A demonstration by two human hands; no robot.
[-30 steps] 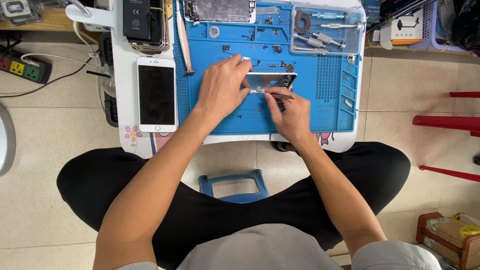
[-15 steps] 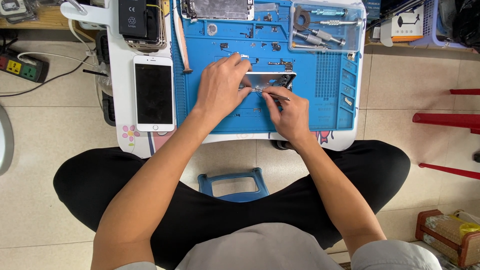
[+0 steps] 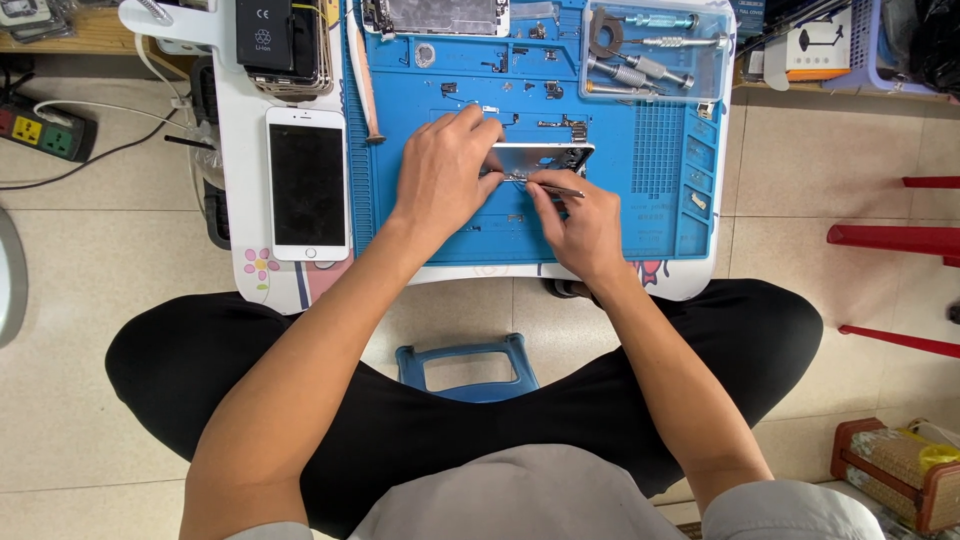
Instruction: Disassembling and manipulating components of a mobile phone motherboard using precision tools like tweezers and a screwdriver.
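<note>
Phone housing [image 3: 545,160]: long axis 3–9 o'clock; left hand [image 3: 445,180] clamps its 9 o'clock end, right hand [image 3: 580,215] pinches, seemingly, tweezers [image 3: 555,187] at 6.

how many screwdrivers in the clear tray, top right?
3 that I can make out in the clear tray: one with a teal handle along the top, one silver below it, one silver angled at lower left. More may be hidden among the other bits.

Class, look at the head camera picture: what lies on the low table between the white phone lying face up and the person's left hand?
Only the left strip of the blue work mat lies between the white phone and the left hand; a slim pale tool lies farther up.
</note>
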